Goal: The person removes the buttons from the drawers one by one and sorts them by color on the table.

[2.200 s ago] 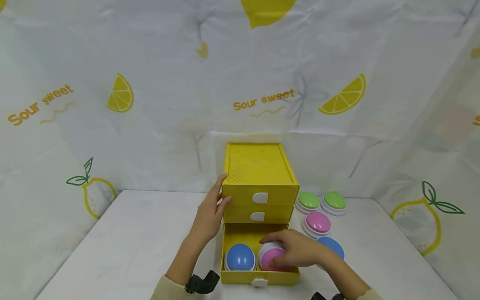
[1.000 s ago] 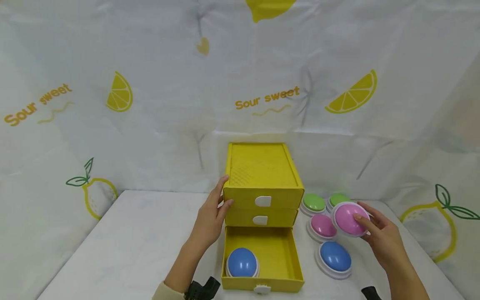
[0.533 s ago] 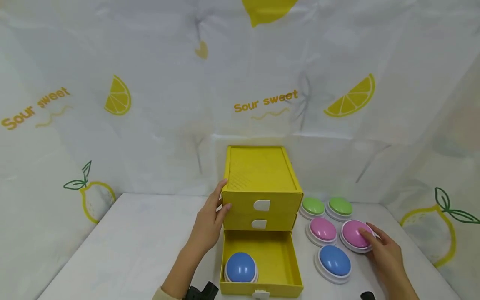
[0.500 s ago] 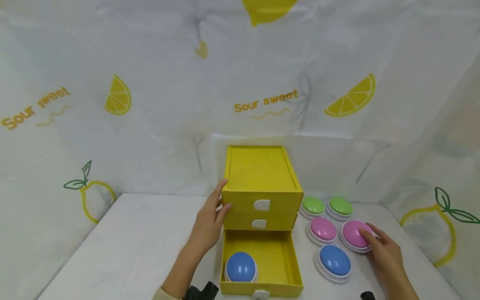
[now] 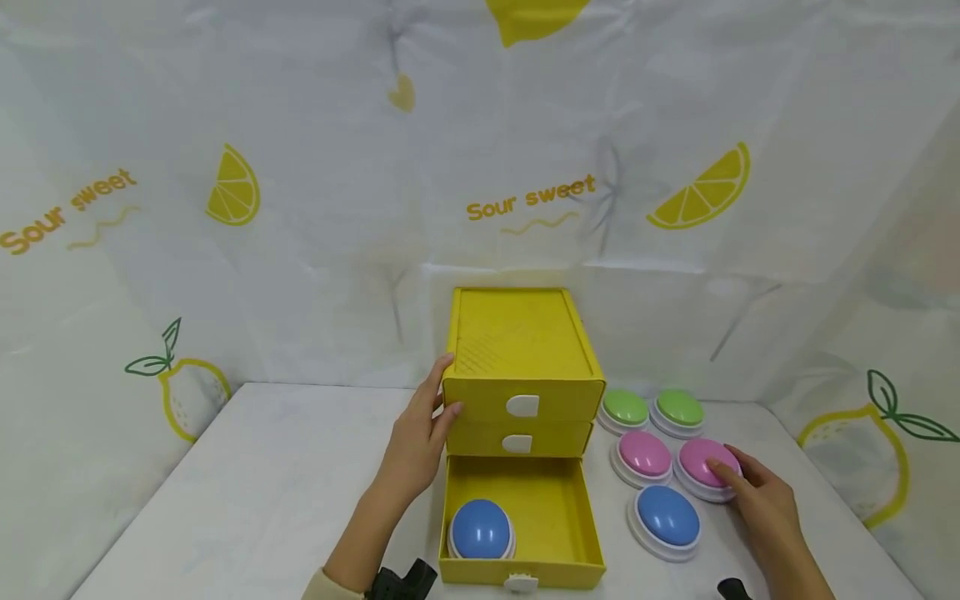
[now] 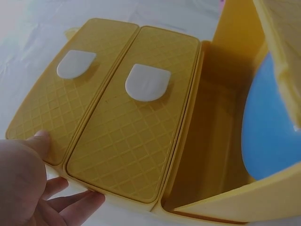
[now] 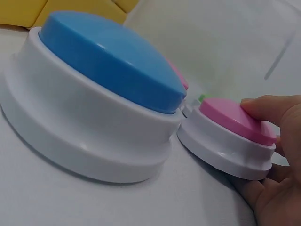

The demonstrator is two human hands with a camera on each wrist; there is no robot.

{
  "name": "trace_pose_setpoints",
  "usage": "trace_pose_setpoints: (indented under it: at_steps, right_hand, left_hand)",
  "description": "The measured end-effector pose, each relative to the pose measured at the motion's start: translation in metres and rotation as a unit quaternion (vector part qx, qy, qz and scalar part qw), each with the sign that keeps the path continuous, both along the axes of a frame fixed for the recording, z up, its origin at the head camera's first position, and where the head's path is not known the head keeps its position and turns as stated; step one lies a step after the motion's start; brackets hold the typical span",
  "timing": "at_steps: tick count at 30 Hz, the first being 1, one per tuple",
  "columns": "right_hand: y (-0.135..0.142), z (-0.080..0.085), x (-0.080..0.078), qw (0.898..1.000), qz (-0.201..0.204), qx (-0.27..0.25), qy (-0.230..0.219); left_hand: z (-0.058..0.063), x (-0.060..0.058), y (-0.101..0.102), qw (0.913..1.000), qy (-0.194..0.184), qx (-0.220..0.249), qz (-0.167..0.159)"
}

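A yellow three-drawer storage box [image 5: 525,333] stands mid-table with its bottom drawer [image 5: 551,517] pulled out. My left hand [image 5: 414,446] grips the box's left front edge, thumb on the top drawer's front, fingers along the side. Inside the open drawer, on the left, sits a blue push button [image 5: 482,530] on a white base. At right, my right hand [image 5: 765,504] holds a pink push button [image 5: 701,462], which stands on the table. In the right wrist view, the thumb presses its pink dome [image 7: 228,113] and fingers are round the white base.
Beside the held button is another pink push button [image 5: 645,454]. Two green push buttons, one near the box [image 5: 626,407] and one farther right [image 5: 679,407], stand behind. Nearer the front is a blue push button [image 5: 667,517]. A white lemon-print sheet [image 5: 337,275] hangs behind the table.
My right hand has lifted the pink button out of the bottom drawer, carried it right and set it on the table beside the other pink one. The left hand has kept its place.
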State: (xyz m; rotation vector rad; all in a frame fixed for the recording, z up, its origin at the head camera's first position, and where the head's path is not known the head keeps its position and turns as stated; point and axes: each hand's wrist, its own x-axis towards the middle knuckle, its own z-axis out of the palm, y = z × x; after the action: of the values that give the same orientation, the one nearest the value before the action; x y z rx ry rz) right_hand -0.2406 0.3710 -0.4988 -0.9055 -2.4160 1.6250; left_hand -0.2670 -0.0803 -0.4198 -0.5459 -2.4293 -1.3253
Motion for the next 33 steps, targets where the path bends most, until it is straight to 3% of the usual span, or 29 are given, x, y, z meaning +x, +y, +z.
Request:
trace_pose_setpoints:
  at_steps: [12,21,25,29,31,33]
  right_hand:
    - [-0.013,-0.005,0.001,0.988,-0.015,0.132,0.081]
    - [-0.013,-0.006,0.005,0.982,-0.012,0.170,0.076]
    - [-0.016,0.010,0.008,0.983,-0.035,0.157,0.090]
    - [-0.029,0.039,0.013,0.987,-0.059,0.105,0.111]
    - [-0.039,0.057,0.017,0.986,-0.052,0.079,0.135]
    - [-0.051,0.074,0.024,0.982,-0.020,0.071,0.171]
  left_hand:
    - [0.001,0.001,-0.001,1.0000,-0.004,-0.004,0.006]
    - [0.000,0.001,0.001,0.9999,-0.004,-0.008,0.006]
    - [0.000,0.001,0.001,0.9999,0.000,-0.009,0.006]
    - [-0.001,0.000,0.001,0.9999,0.002,-0.009,0.010]
    - [-0.002,0.000,0.001,0.9999,0.003,-0.012,0.012]
    - [-0.003,0.000,0.002,0.9999,0.002,-0.011,0.009]
